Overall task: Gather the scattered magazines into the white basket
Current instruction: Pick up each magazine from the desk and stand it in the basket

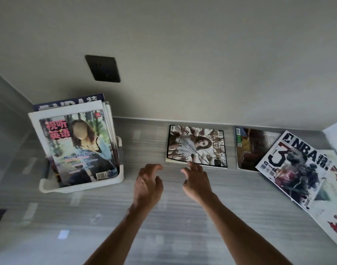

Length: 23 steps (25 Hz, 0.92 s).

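- Left hand [147, 185], fingers loosely spread, holds nothing mid-desk [211, 226].
- Right hand [197, 181], fingers spread, fingertip touches the black-bordered magazine [197, 146] by the desk's back edge.
- White basket [81, 185], back-left, holds upright magazines [75, 142].
- NBA magazine [295, 169] lies at the right edge.

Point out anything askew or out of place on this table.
The NBA magazine lies crooked, overlapping a dark-covered magazine and a white one with red marks. The black-bordered magazine lies alone near the hands. The rest stand in the white basket.
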Motion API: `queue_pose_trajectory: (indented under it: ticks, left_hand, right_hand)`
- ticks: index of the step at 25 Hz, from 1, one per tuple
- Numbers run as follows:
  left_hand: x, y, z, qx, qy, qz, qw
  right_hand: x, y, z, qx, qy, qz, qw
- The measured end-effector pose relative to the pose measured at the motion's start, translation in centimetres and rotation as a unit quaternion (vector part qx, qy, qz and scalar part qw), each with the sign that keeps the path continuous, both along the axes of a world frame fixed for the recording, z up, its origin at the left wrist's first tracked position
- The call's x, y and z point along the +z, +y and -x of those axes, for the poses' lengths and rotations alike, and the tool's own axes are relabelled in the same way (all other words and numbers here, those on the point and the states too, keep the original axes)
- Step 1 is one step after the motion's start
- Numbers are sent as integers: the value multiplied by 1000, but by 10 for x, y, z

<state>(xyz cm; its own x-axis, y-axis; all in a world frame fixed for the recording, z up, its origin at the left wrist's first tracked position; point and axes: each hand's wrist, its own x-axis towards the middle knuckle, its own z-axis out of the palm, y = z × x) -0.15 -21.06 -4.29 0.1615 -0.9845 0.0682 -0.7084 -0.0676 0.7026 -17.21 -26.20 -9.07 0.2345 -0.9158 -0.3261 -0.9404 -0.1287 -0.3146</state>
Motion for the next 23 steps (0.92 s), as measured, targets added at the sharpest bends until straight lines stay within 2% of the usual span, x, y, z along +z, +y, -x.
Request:
queue_pose_trajectory:
  ticks: [3, 6, 12, 16, 17, 19, 21, 23]
  left_hand:
    - [1, 3, 2, -2, -9, 8, 1000]
    - [-4, 10, -7, 3, -10, 17, 1000]
    - [-7, 15, -11, 36, 12, 4, 999]
    - [-6, 18, 2, 59, 44, -12, 997]
    - [-9, 21, 7, 51, 39, -33, 997]
    - [-21, 31, 15, 22, -6, -143, 989]
    - [-36, 46, 21, -28, -86, -289, 953]
    - [-51, 65, 32, -54, -111, -332, 935]
  right_hand:
    - [-9, -20, -10, 39, 54, 21, 998]
    - [-18, -26, -9, 11, 65, 55, 996]
    - [-14, -1, 11, -3, -50, 71, 996]
    - [-14, 83, 50, 24, -114, 82, 990]
    - [-18, 110, 63, 3, -132, 70, 989]
    - [-25, 152, 82, -81, -157, 38, 984]
    - [-27, 169, 89, -192, -160, 7, 968]
    - [-24, 169, 86, -295, -138, -5, 945]
